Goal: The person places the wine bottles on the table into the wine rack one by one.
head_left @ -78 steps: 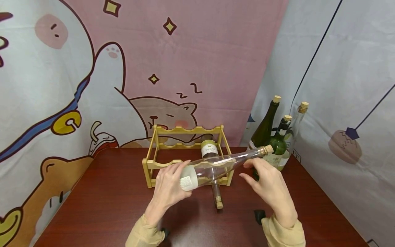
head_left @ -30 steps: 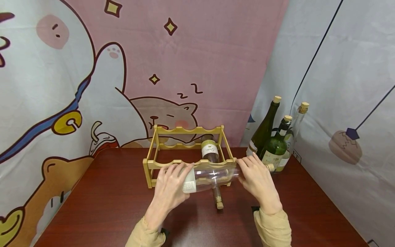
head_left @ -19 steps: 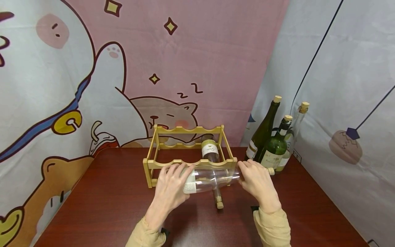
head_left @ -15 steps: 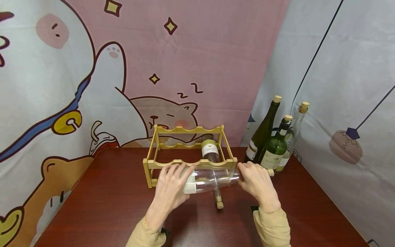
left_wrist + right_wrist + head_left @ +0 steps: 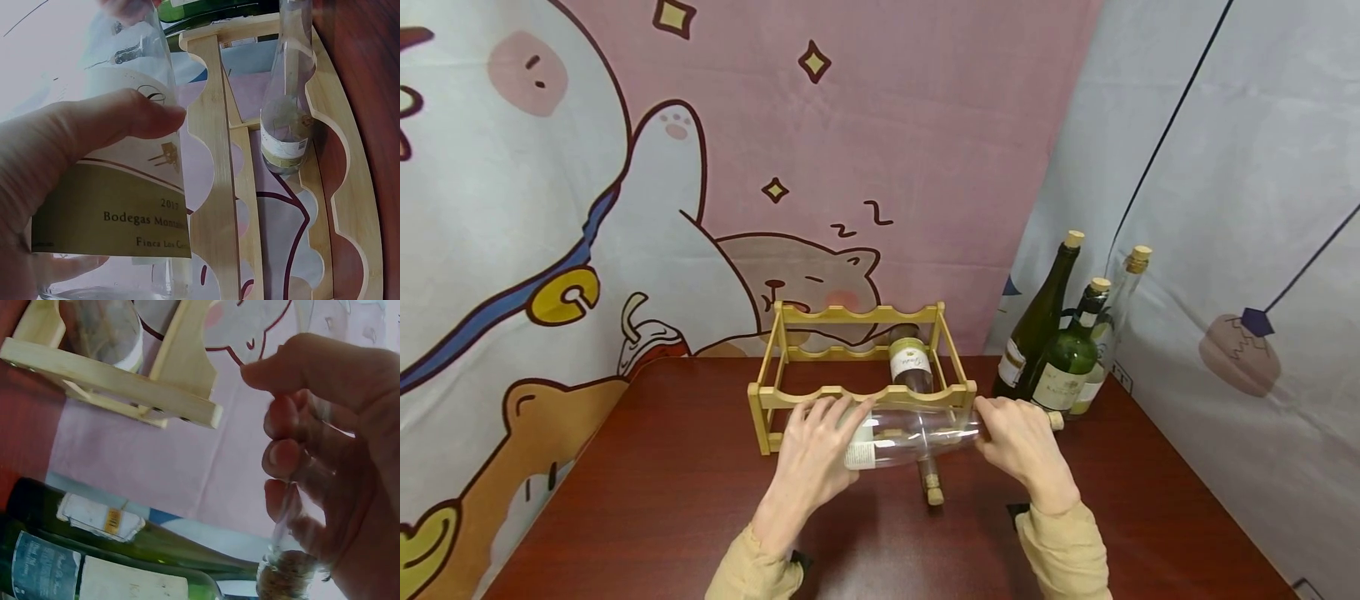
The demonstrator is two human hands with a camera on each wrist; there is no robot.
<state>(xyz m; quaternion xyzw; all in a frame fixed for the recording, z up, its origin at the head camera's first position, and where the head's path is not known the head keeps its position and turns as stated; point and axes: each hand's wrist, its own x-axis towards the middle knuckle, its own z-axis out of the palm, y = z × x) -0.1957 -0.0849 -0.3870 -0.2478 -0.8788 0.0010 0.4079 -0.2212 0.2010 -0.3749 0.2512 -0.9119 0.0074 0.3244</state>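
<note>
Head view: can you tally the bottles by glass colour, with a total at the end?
Clear: 3 (held bottle, bottle in the rack, standing clear bottle)
Green: 2 (taller green bottle, shorter green bottle)
Total: 5

A hand could pass along the table's [image 5: 587, 492] left edge. Before the wooden wine rack [image 5: 831, 392], the clear bottle [image 5: 898, 437] gripped by left hand [image 5: 812, 442] and right hand [image 5: 1022, 442] bars the way; the racked bottle's [image 5: 911, 362] neck juts toward the front edge. Three corked bottles [image 5: 1075, 350] block the back right corner.
</note>
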